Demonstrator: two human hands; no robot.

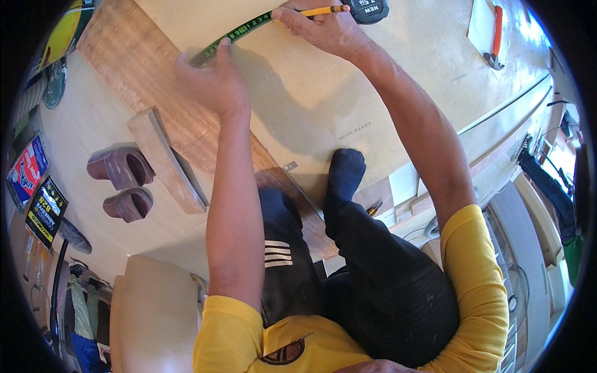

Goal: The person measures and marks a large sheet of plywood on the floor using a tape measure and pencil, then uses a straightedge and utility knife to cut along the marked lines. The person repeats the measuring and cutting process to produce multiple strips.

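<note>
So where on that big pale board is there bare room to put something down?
The pale board is bare between the right hand and the socked foot, and rightward toward the orange-handled tool. It is crowded along the tape measure, where the left hand presses.

Two hands (211, 81) (323, 28); one tape measure (368, 9); one pencil (323, 10); two sandals (118, 166) (129, 204); one plywood sheet (323, 93).

Only one view was given, taken from a fisheye camera worn on the head and aimed steeply down over the person's own yellow-sleeved arms and dark trousers. The pale plywood sheet (348, 93) was seen close below, at arm's reach. Straight edges were bent toward the dark round rim.
</note>
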